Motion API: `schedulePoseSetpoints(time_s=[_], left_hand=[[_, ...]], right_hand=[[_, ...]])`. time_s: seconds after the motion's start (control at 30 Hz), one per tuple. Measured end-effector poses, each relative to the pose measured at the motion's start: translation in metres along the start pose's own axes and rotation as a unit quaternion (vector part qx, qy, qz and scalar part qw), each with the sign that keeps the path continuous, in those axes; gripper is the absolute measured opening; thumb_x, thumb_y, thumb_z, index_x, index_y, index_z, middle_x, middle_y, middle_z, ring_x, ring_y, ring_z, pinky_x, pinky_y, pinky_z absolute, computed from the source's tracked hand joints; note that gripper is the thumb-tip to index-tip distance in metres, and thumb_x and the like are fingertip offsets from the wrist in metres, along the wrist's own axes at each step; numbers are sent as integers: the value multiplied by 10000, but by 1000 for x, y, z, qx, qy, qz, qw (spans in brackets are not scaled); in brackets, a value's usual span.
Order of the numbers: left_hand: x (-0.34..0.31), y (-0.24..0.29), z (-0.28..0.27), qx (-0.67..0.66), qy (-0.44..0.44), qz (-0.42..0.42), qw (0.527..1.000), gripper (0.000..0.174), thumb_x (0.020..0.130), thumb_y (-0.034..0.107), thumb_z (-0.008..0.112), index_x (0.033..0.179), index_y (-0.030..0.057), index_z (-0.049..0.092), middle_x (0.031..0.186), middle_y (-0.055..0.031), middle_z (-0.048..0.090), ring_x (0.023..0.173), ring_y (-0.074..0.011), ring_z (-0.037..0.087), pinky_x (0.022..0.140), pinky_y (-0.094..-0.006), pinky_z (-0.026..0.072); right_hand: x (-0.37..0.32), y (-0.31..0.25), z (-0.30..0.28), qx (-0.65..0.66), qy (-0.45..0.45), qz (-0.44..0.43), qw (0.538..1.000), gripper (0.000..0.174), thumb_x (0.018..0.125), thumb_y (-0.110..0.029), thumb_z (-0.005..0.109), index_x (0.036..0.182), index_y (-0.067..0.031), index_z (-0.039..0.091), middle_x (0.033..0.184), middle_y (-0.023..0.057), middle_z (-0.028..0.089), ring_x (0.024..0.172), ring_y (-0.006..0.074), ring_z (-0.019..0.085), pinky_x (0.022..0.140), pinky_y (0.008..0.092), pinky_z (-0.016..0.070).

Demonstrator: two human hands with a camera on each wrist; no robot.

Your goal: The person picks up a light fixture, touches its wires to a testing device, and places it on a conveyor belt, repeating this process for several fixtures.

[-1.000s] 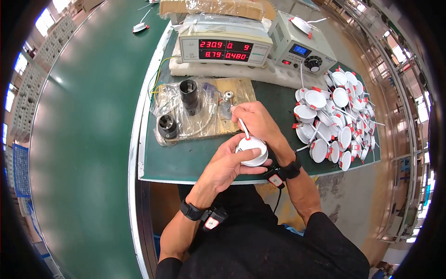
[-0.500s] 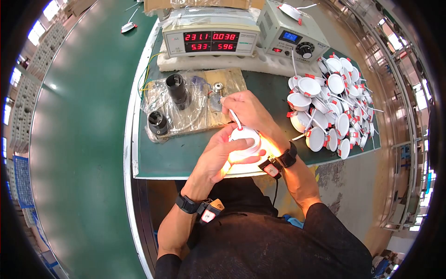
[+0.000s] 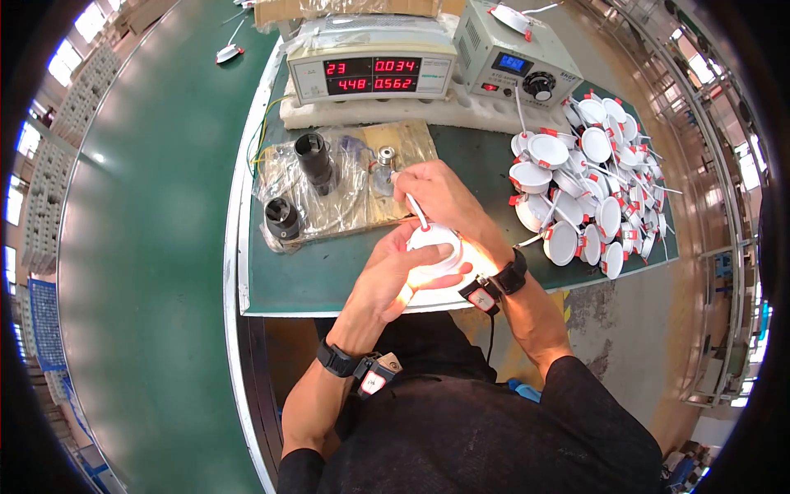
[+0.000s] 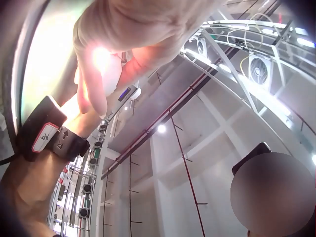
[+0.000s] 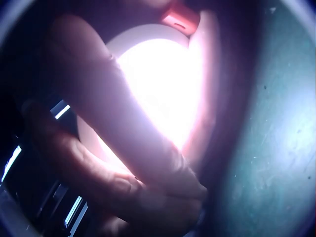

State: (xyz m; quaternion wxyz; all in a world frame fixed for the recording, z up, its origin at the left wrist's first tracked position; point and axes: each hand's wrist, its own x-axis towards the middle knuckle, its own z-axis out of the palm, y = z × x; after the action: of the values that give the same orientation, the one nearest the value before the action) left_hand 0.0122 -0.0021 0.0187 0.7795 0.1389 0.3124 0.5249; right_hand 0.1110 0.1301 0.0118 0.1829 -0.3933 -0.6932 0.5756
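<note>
A round white downlight (image 3: 434, 239) with a white cable (image 3: 418, 212) is held in my left hand (image 3: 387, 272), thumb on its back. Its face glows brightly toward my body, and the right wrist view shows the lit disc (image 5: 158, 84) behind fingers, beside a red clip (image 5: 180, 19). My right hand (image 3: 442, 196) pinches the far end of the cable beside a round metal contact (image 3: 385, 181) on a wooden board (image 3: 415, 142). The cable tip is hidden by the fingers. A metal knob (image 3: 386, 154) stands just behind that contact.
Two black sockets (image 3: 313, 161) stand on the plastic-wrapped part of the board. Behind are a meter (image 3: 374, 72) with red digits and a grey box (image 3: 527, 70) with a dial. Many white downlights (image 3: 561, 241) are heaped at the right. A green surface (image 3: 156, 247) runs along the left.
The downlight was dark one second ago and has been lit since half a second ago. The meter's digits have changed. Both hands keep their grips, and the head view has shifted slightly.
</note>
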Motion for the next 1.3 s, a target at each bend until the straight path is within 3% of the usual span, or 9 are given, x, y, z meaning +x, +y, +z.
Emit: schedulePoseSetpoints(time_s=[0.27, 0.47, 0.77, 1.07, 1.3], left_hand=[[-4, 5, 1, -37, 12, -21, 999, 339, 957, 55, 633, 1280, 24, 536, 1241, -155, 654, 1148, -356, 672, 958, -457, 595], [-5, 7, 1, -52, 6, -27, 998, 355, 939, 33, 638, 1277, 23, 529, 1230, -153, 657, 1146, -364, 672, 967, -455, 588], [2, -3, 0, 0, 12, 0, 1000, 385, 907, -14, 665, 1264, 38, 529, 1204, -164, 662, 1056, -389, 708, 899, -409, 630], [2, 4, 6, -44, 8, -41, 998, 405, 903, 4, 685, 1274, 35, 526, 1195, -144, 663, 1050, -384, 712, 851, -400, 640], [3, -3, 2, 0, 16, -17, 1000, 402, 911, 10, 671, 1284, 38, 523, 1207, -140, 657, 1058, -386, 709, 841, -404, 640]], right_hand=[[0, 2, 0, 6, 2, 4, 1000, 396, 1009, -285, 562, 748, 6, 629, 553, -16, 492, 487, 69, 409, 470, 294, 326], [1, 5, 0, 17, -1, -2, 1000, 391, 1010, -281, 562, 750, 3, 629, 553, -17, 493, 483, 66, 408, 464, 288, 314], [-1, 0, 1, 21, 1, 19, 1000, 390, 1012, -280, 566, 754, 7, 627, 542, -23, 469, 475, 65, 380, 455, 291, 297], [2, 5, 0, 9, -4, 11, 1000, 384, 1008, -280, 563, 766, 8, 640, 545, -20, 476, 482, 66, 379, 460, 290, 297], [1, 7, 1, 9, 2, 2, 1000, 389, 1009, -286, 560, 763, 6, 636, 557, -18, 487, 489, 69, 385, 466, 295, 302]])
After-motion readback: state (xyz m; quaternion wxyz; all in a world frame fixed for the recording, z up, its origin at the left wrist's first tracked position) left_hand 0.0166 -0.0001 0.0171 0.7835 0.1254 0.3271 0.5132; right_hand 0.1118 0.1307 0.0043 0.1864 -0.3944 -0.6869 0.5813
